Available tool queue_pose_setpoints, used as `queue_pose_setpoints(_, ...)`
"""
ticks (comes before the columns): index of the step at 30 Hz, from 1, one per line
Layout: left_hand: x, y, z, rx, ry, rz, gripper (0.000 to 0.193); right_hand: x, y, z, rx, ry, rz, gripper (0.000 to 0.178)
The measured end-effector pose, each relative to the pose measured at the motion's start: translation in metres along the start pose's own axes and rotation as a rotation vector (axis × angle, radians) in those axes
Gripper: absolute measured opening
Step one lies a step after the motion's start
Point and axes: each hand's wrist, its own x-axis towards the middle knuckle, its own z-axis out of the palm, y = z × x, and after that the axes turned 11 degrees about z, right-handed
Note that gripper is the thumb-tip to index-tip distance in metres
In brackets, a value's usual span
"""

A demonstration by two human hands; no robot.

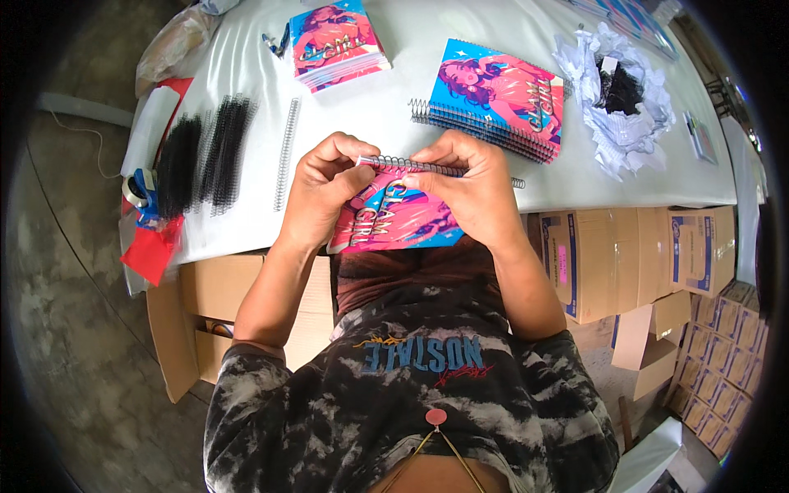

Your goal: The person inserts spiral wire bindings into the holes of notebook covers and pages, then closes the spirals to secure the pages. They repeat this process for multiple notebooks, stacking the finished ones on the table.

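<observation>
Between my hands is a notebook (403,215) with a pink and blue illustrated cover, its long edge up at the table's front edge. A dark spiral coil (427,167) runs along that edge, and its loose end sticks out past my right hand. My left hand (333,185) pinches the notebook's left corner by the coil, thumb on the cover. With bent fingers and thumb, my right hand (464,177) grips the coil and notebook edge farther right. Whether the coil passes through every hole is hidden by my fingers.
On the white-covered table (345,111) lie coiled notebooks (501,99), a stack of covers (333,41), black coils (222,152), one single coil (287,156), and crumpled paper (620,99) holding dark bits. A tape dispenser (141,197) sits at left. Cardboard boxes (604,263) stand below.
</observation>
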Motion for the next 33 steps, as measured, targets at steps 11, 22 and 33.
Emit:
queue_pose_setpoints(11,0.023,-0.004,0.000,0.201,-0.225,0.041,0.014,-0.014,0.000,-0.002,-0.290,0.224,-0.156,0.019)
queue_pose_setpoints(22,0.134,-0.043,0.089,0.459,0.253,0.509,0.038,0.033,0.053,-0.165,0.137,0.939,-0.629,0.059)
queue_pose_setpoints(33,0.132,-0.140,0.058,0.943,0.343,0.387,0.032,0.049,0.097,-0.144,-0.343,1.197,-0.494,0.017)
